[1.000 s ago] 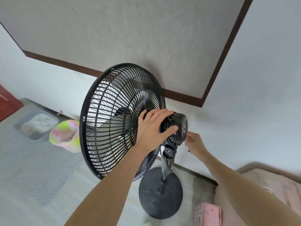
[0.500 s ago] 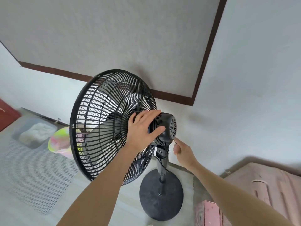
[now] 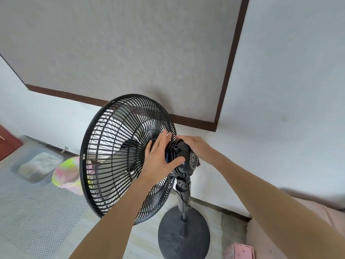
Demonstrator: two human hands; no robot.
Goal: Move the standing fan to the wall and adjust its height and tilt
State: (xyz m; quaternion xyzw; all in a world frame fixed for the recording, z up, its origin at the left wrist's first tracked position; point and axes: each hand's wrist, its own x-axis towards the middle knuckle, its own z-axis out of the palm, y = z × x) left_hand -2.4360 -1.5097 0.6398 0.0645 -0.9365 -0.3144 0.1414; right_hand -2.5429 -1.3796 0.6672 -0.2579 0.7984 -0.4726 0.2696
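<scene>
A black standing fan stands close to the white wall [image 3: 280, 90], its round wire cage [image 3: 115, 150] facing left. Its motor housing [image 3: 183, 156] sits atop a pole [image 3: 183, 199] that rises from a round black base [image 3: 183, 234] on the floor. My left hand [image 3: 158, 159] wraps the front of the motor housing where it meets the cage, thumb underneath. My right hand [image 3: 196, 146] grips the top rear of the housing from the right. A thin cable runs down along the pole.
A pastel bucket [image 3: 67, 174] and a grey tray [image 3: 37, 165] stand on a perforated grey mat [image 3: 37, 212] at the left. A pink box [image 3: 240, 251] and a beige cushion edge [image 3: 308, 221] lie at the lower right. A brown-trimmed panel [image 3: 112, 53] covers the wall above.
My right hand has risen from below and behind the motor housing onto its top rear. The view has tilted up, so the fan sits lower in it. My left hand keeps its hold.
</scene>
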